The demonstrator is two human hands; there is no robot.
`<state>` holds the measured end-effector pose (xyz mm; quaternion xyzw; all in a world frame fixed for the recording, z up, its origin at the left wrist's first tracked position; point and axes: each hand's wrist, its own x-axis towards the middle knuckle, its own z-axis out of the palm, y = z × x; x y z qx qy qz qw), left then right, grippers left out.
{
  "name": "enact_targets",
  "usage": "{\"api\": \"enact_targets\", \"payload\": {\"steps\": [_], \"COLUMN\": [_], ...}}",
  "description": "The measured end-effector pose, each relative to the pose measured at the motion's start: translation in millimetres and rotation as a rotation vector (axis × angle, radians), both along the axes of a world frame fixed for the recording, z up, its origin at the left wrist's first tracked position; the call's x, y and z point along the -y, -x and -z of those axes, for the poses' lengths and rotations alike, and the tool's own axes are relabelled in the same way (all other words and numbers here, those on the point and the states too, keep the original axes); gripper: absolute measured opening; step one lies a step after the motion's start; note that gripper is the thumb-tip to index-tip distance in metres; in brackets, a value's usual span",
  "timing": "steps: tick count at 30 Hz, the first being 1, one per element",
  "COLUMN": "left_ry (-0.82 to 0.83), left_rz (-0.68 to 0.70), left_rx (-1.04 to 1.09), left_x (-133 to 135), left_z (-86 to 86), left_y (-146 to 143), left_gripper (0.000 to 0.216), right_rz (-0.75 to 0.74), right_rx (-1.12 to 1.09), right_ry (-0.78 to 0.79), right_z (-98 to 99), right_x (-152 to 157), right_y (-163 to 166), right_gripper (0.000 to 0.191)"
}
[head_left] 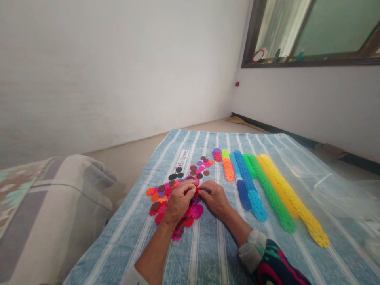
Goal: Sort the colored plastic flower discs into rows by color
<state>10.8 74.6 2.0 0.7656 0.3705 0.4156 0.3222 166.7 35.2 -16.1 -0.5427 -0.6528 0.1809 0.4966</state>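
Note:
Over a loose pile of flower-shaped plastic discs (196,211), my left hand (179,201) and my right hand (215,198) meet with their fingertips pinched. Between them shows a small piece of a red disc (197,191); the fingers cover most of it. The pile under and around my left hand mixes pink, red, orange, brown and purple discs. Several black discs (172,176) lie just beyond it. To the right of my right hand, overlapping discs form rows by colour: orange (228,170), blue (249,182), green (273,194) and yellow (287,192).
A blue striped cloth (204,253) covers the table. A short red and purple row (217,156) lies at the back. Clear plastic (338,190) spreads along the right side. At the left stands a cloth-covered seat (68,198); white walls (118,67) and a window (320,31) lie beyond.

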Motion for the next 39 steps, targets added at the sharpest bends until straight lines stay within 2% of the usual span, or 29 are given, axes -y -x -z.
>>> {"api": "enact_targets", "payload": {"steps": [4, 7, 9, 11, 13, 18, 25, 32, 39], "left_ry": [0.007, -0.105, -0.224, -0.347, -0.445, -0.556, -0.573, -0.531, -0.278], "left_rz": [0.006, -0.037, -0.116, -0.232, -0.359, -0.539, -0.639, -0.727, -0.833], "left_rx": [-0.002, 0.000, 0.001, -0.011, -0.035, -0.096, -0.061, -0.016, 0.043], "left_x": [2, 1, -3, -8, -14, -24, -27, -31, -37], "left_z": [-2.5, 0.3, 4.7, 10.1, 15.6, 24.7, 26.1, 24.1, 19.7], "left_y": [-1, -1, 0, 4, 8, 18, 22, 30, 48], "left_gripper": [0.022, 0.020, 0.019, 0.018, 0.019, 0.020, 0.017, 0.020, 0.023], "right_rz": [-0.028, -0.033, 0.007, 0.111, 0.268, 0.408, 0.430, 0.423, 0.398], "right_rx": [0.020, 0.056, 0.134, 0.287, 0.528, 0.662, 0.809, 0.924, 0.967], "right_ry": [-0.028, -0.076, -0.067, 0.029, 0.219, 0.328, 0.423, 0.440, 0.406], "right_z": [2.7, -0.3, -7.9, -20.0, -33.8, -53.1, -45.8, -42.4, -41.6], "right_x": [0, -2, -8, -19, -35, -76, -106, -111, -104], "right_y": [0, -5, -14, -30, -49, -95, -105, -104, -97], "right_gripper": [0.012, 0.009, 0.008, 0.007, 0.009, 0.020, 0.022, 0.024, 0.027]}}
